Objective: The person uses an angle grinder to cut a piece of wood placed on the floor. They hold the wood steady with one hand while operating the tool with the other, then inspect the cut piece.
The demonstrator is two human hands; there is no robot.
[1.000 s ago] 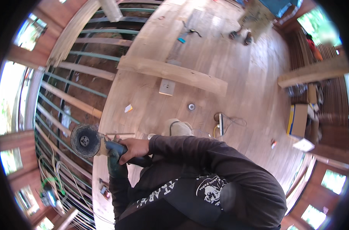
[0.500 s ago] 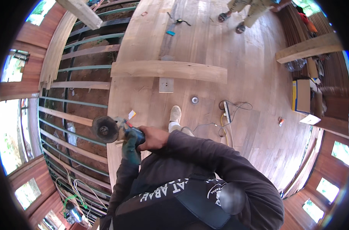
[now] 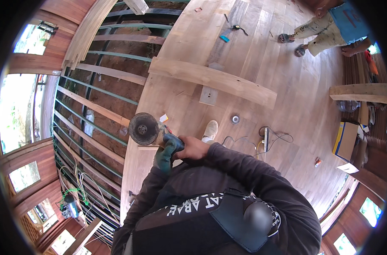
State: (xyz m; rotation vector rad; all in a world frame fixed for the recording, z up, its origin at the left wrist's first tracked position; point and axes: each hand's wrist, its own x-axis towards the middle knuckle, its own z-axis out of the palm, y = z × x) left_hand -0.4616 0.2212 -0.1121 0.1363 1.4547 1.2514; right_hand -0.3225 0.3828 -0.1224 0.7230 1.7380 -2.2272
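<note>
An angle grinder with a dark round disc is held low in front of my body, left of my shoe. My left hand, in a green work glove, is closed round the tool's body. My bare right hand is wrapped round its rear end beside the glove. The disc faces up and hangs over the edge where the laid floorboards meet the open joists. Fingers of both hands are partly hidden by the tool and each other.
A loose plank lies across the floor ahead. Nearby are a round metal piece and a power strip with looping cords. Soil shows between the joists at left. Another person stands far right, above a cardboard box.
The view has turned, so floor and plank appear rotated and shifted right. Both hands keep hold of the grinder. More of the other person has come into sight.
</note>
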